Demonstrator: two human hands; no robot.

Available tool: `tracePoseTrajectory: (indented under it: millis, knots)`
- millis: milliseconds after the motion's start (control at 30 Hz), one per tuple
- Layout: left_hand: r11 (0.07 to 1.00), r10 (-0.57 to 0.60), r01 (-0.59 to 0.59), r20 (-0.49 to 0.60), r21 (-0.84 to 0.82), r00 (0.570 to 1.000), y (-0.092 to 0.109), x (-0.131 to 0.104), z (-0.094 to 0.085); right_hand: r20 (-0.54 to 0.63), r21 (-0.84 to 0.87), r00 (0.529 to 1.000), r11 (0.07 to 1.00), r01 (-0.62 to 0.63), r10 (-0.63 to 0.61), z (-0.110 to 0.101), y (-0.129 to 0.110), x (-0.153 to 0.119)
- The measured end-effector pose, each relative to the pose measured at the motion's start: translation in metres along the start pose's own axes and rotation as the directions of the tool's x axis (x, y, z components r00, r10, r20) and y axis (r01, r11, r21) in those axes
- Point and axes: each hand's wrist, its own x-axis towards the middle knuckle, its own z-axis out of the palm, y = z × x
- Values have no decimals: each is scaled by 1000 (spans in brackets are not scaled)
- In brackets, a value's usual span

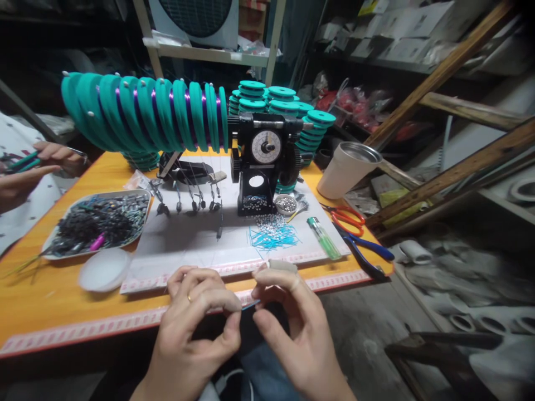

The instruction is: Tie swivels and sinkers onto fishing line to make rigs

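Observation:
Near the front edge of the table, my left hand (196, 328) pinches a small thin blue piece (251, 305) between thumb and index finger. My right hand (292, 328) is just beside it, curled, with thumb and index finger a little apart around the other end of the piece; whether it touches is hard to tell. Beyond them, a pile of thin blue pieces (273, 238) and small silvery beads (267, 223) lies on a white board (188, 245). A black device with a dial (266, 146) carries a row of teal spools (146, 114); small dark parts (194, 205) hang below on threads.
At the left are a tray of dark parts (100, 223) and a white lid (104, 269). A green lighter (324, 238), orange scissors (346, 220), blue-handled pliers (365, 250) and a white cup (349, 170) stand or lie right. Another person's hands (45, 161) show far left.

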Motion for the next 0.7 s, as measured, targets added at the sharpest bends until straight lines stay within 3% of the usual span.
tracePoseTrajectory:
  millis: [133,433,567,700]
  knots:
    - [999,33,-33,-6,4,999,-3,-1,2,6,-68,999,996,51,-51,-2,-5,4]
    - [984,170,-168,-29,50,985,-12,2,1,25,-159,1000,987,19,-16,0,-9,11]
    - [993,118,-118,-55,-8,992,-15,4,4,83,-217,996,975,34,-16,-11,-13,14]
    - [996,56,-60,-70,-65,996,-15,5,7,-58,-304,989,946,114,-137,-24,-11,19]
